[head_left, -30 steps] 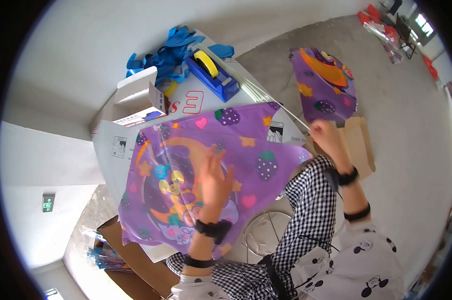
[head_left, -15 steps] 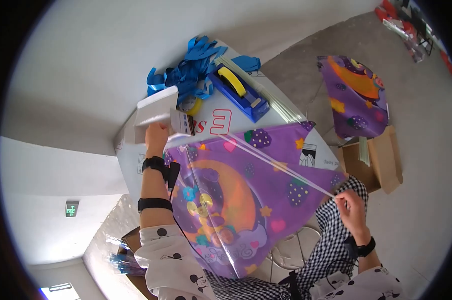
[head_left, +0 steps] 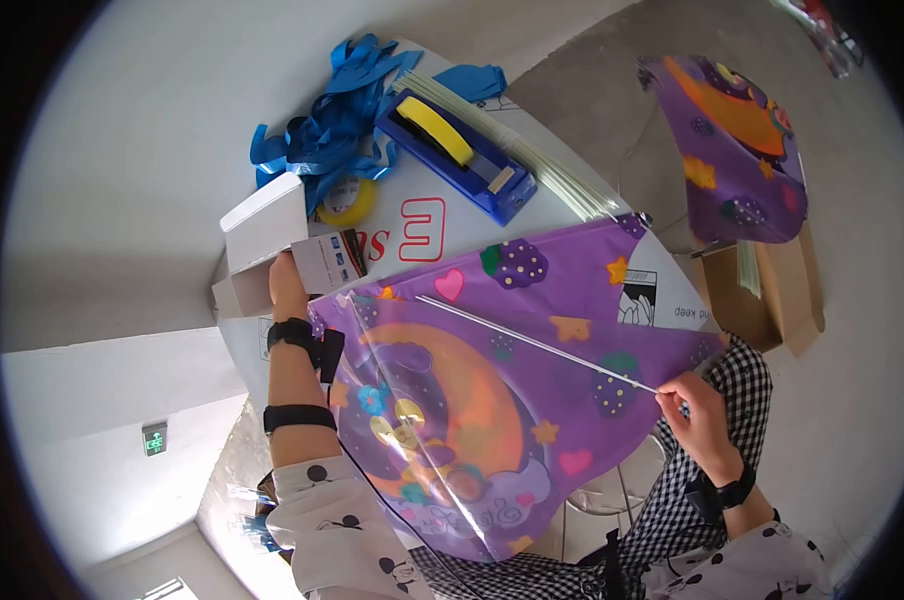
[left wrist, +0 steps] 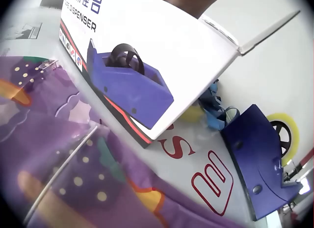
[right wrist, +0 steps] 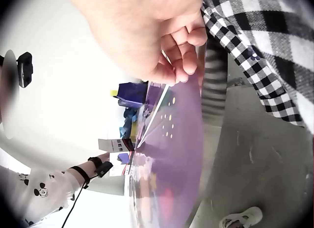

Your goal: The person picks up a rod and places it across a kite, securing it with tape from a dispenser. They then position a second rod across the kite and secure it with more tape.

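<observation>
My right hand [head_left: 697, 420] pinches one end of thin white rods [head_left: 542, 345] between thumb and fingertips. They slant over a purple printed plastic sheet [head_left: 577, 430] with moon, star and strawberry pictures. In the right wrist view the thumb and fingers [right wrist: 184, 63] close on the rod end. My left hand [head_left: 288, 285] reaches into the open white cardboard box [head_left: 330, 265] at the sheet's far left corner. Its fingers are hidden inside. A tape dispenser is printed on the box [left wrist: 132, 85] in the left wrist view.
Behind the sheet stands a blue tape dispenser [head_left: 457, 155] with yellow tape. Beside it lie a bundle of pale rods [head_left: 562, 180], a tape roll [head_left: 344, 203] and heaped blue ribbon [head_left: 337, 130]. Another purple sheet [head_left: 737, 150] hangs above an open brown carton [head_left: 802, 290] at right.
My left hand has gone from above the sheet into the white box. My right hand has come nearer me, and its rods now lie across the sheet. The head view has shifted.
</observation>
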A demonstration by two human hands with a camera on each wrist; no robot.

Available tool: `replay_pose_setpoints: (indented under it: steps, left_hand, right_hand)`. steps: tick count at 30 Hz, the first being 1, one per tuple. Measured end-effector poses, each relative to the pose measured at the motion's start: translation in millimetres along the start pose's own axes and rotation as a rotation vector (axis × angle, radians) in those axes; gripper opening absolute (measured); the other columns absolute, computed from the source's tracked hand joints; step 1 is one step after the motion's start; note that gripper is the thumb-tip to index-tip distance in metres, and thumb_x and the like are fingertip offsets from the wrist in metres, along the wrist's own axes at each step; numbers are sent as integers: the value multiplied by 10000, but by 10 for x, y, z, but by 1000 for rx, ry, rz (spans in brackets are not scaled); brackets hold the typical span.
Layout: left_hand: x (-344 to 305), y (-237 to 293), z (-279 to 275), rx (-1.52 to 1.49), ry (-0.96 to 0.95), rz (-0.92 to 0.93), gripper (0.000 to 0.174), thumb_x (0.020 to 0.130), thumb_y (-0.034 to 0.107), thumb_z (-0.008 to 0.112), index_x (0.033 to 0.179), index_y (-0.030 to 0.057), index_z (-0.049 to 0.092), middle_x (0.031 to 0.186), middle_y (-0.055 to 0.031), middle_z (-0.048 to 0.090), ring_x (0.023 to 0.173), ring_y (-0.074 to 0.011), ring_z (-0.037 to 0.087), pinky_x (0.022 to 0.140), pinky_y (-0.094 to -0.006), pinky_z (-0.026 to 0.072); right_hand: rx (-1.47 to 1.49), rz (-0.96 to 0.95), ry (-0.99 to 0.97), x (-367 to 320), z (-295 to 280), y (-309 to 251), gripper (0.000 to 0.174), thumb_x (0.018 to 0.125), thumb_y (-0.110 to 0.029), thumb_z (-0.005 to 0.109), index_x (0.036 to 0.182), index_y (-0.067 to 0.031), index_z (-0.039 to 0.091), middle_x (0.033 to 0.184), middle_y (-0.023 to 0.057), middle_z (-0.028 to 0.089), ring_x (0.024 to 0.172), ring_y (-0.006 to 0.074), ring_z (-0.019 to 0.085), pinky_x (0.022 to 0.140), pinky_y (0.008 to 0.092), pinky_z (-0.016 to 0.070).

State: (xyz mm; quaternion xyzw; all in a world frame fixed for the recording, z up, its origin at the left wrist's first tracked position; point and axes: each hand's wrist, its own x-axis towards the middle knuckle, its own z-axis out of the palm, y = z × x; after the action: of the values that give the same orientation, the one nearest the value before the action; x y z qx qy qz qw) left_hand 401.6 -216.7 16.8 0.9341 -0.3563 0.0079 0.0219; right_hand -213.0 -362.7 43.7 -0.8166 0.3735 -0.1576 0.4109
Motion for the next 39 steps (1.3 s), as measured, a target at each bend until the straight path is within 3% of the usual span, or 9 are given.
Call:
replay_pose_setpoints:
  steps: [5,11,20,23,26,29,32,36,39]
  left_hand:
    - [-129,392,-399,112,-58,-140,342,860,252,619,1098,13,679,1003,-223,692,931,-358,682,780,-404,542]
    - [-118,344,-606,-576,-139,-305,225,892,160,631,1039,21,730,888,-104,729,717,-157,705,660,-268,545]
    - [-74,201,-656,-768,-115,-151,223,943,112,557,1035,-36,696,810,-69,702,688,-129,668,627,-241,538]
    - [-123,304,-738,-677,-122,-178,254,913,70,554,1108,-38,675,856,-82,704,790,-155,694,675,-256,553]
    - [-103,218,-608,-592,-27,-154,224,870,79,575,1017,-36,699,835,-142,718,736,-228,711,656,-308,555]
    - [-82,37,-506,123,-38,8,291,822,137,624,1058,-22,685,898,-216,710,850,-344,707,743,-376,563]
    - [-56,332,-671,218,-385,-245,369,802,210,673,1102,-3,666,991,-253,683,967,-402,665,836,-427,543]
    - [-38,-138,-35,26,-10,-211,385,863,313,619,1083,0,660,1070,-260,665,1023,-402,649,865,-471,527]
    - [14,-113,-55,89,-131,-187,424,880,372,586,1088,10,660,1076,-261,664,1032,-403,645,864,-476,527]
  right_hand:
    - [38,49,15,-5,12,59,85,837,-1,687,880,-15,615,734,69,593,589,156,564,544,266,444]
    - [83,68,10,-12,39,89,79,846,1,676,896,-2,615,750,70,605,603,147,570,563,255,452]
    - [151,140,-10,-27,36,102,40,888,-15,642,908,5,614,767,78,627,636,132,595,556,242,433]
    - [181,146,-11,-20,38,93,36,895,-18,635,911,5,613,762,75,629,635,127,596,547,240,421]
    - [193,154,-11,-3,42,96,33,897,-17,632,912,4,612,759,70,630,635,120,596,541,239,414]
    - [191,168,-9,19,52,105,28,896,-14,633,909,2,613,749,62,631,633,109,597,532,232,405]
    - [196,172,7,17,84,126,20,895,-14,634,899,-4,618,728,47,632,619,87,590,508,217,377]
    - [155,176,2,49,73,96,24,898,-35,643,885,-23,627,715,26,639,577,57,560,487,204,344]
    - [139,157,1,57,85,97,23,899,-35,642,885,-23,629,705,23,637,549,46,514,480,203,337]
